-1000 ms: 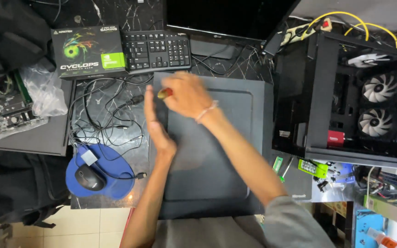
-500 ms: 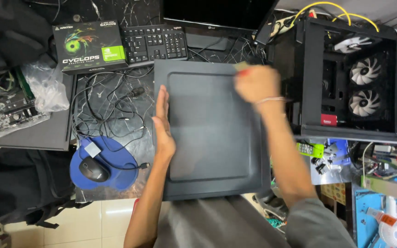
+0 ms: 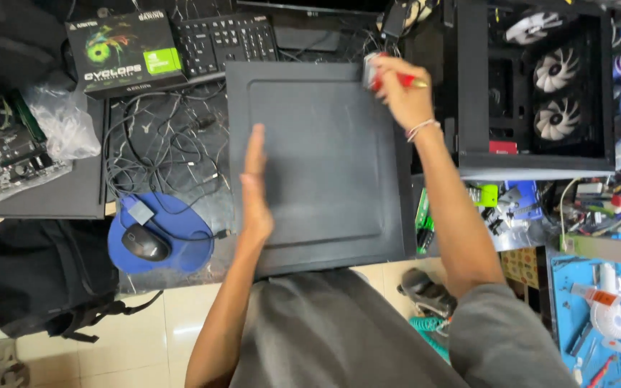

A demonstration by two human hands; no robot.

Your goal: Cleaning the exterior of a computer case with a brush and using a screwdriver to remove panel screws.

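On the cluttered desk, the dark side panel [image 3: 318, 165] lay flat. The left hand [image 3: 255, 187] pressed open along its left portion, bracing it; the right hand [image 3: 397, 86] gripped a red-handled screwdriver [image 3: 389, 77] at the far right corner. Steady downward bracing appeared advisable there.

A dark grey metal side panel [image 3: 318, 165] lies flat on the desk, raised rectangular centre facing up, near edge overhanging.
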